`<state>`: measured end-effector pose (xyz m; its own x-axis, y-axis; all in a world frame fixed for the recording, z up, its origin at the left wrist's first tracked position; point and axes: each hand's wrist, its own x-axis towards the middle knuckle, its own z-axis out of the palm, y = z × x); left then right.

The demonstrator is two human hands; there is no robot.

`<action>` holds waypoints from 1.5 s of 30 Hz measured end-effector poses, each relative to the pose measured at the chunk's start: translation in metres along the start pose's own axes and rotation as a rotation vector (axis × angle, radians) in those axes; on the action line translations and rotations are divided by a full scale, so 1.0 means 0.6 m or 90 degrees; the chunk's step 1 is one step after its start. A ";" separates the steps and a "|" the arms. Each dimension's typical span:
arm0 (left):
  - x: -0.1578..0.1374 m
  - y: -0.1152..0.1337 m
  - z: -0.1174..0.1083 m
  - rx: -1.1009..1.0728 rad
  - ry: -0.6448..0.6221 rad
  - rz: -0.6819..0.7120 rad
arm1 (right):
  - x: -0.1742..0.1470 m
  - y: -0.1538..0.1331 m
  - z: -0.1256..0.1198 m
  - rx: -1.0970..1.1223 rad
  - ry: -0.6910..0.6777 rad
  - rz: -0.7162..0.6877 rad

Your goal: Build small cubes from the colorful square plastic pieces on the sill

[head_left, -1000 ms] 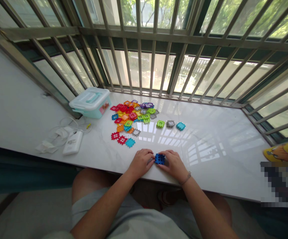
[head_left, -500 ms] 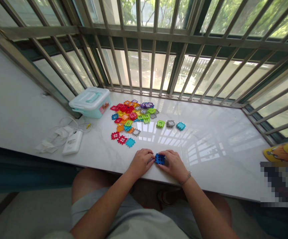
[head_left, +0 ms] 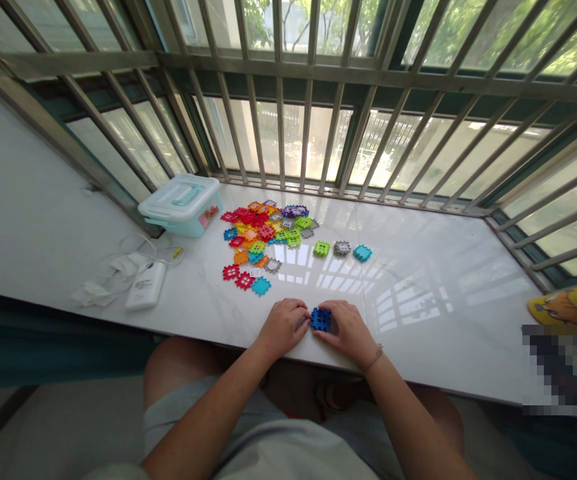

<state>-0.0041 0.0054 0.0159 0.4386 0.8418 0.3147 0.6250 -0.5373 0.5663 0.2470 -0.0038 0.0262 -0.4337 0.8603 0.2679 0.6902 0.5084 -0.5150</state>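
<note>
Blue piece [head_left: 321, 319]: approx. sq., notched edges, windowed top face, uniform colour. Loc.: nr. front edge of white countertop [head_left: 433, 313]. R. hand [head_left: 347, 325] clamps it btwn. thumb & fingers; L. hand [head_left: 284, 324] curled alongside, grip can't be determined.

I watch over my feed: metal bars [head_left: 307, 113] cross sunlit windows [head_left: 293, 137], a white wall [head_left: 28, 193] stands left, daylight glares off the glossy desk [head_left: 448, 320], grey floor [head_left: 73, 427] below.
</note>
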 end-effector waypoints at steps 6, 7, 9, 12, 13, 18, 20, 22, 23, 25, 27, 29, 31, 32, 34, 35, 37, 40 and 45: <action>0.000 0.001 -0.002 0.001 -0.004 0.003 | 0.001 -0.002 0.000 -0.003 -0.003 0.009; 0.000 0.001 -0.002 0.001 -0.004 0.003 | 0.001 -0.002 0.000 -0.003 -0.005 0.009; 0.000 0.001 -0.002 0.001 -0.004 0.003 | 0.001 -0.001 0.000 -0.004 -0.007 0.010; 0.000 0.003 -0.004 -0.008 -0.003 0.001 | 0.001 0.000 0.001 -0.004 -0.006 0.013; 0.000 0.004 -0.004 -0.013 -0.002 0.000 | 0.001 0.000 0.001 -0.003 -0.006 0.013; -0.003 0.005 -0.007 -0.027 0.005 0.005 | 0.000 0.001 0.002 0.000 -0.009 0.016; -0.004 0.004 -0.007 -0.020 0.000 0.016 | -0.001 0.002 0.004 -0.001 -0.008 0.019; -0.005 0.005 -0.008 -0.006 -0.010 0.029 | -0.001 0.003 0.005 0.000 -0.008 0.019; -0.006 0.006 -0.009 0.002 -0.016 0.037 | -0.001 0.004 0.006 0.001 -0.008 0.019; -0.006 0.009 -0.012 0.010 -0.033 0.055 | -0.002 0.006 0.006 0.002 -0.009 0.018; -0.006 0.013 -0.015 0.011 -0.050 0.076 | -0.002 0.007 0.007 0.001 -0.009 0.021; -0.006 0.016 -0.017 0.015 -0.061 0.091 | -0.003 0.007 0.007 0.000 -0.008 0.024; -0.006 0.019 -0.016 0.025 -0.064 0.094 | -0.003 0.007 0.007 0.000 -0.009 0.026; -0.005 0.019 -0.016 0.028 -0.063 0.092 | -0.003 0.007 0.006 0.000 -0.010 0.025; -0.005 0.019 -0.014 0.031 -0.059 0.088 | -0.002 0.007 0.006 -0.001 -0.011 0.023; -0.005 0.019 -0.013 0.031 -0.056 0.087 | -0.002 0.006 0.005 -0.001 -0.012 0.021; -0.005 0.019 -0.011 0.030 -0.052 0.088 | -0.002 0.006 0.005 -0.003 -0.013 0.019; -0.006 0.019 -0.011 0.028 -0.048 0.087 | -0.001 0.006 0.004 -0.003 -0.014 0.016; -0.008 0.018 -0.014 0.011 -0.045 0.086 | -0.001 0.008 0.004 -0.004 -0.015 0.011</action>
<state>-0.0050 -0.0042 0.0269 0.5639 0.7561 0.3321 0.5676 -0.6470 0.5091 0.2494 -0.0020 0.0216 -0.4350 0.8679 0.2398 0.7011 0.4935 -0.5146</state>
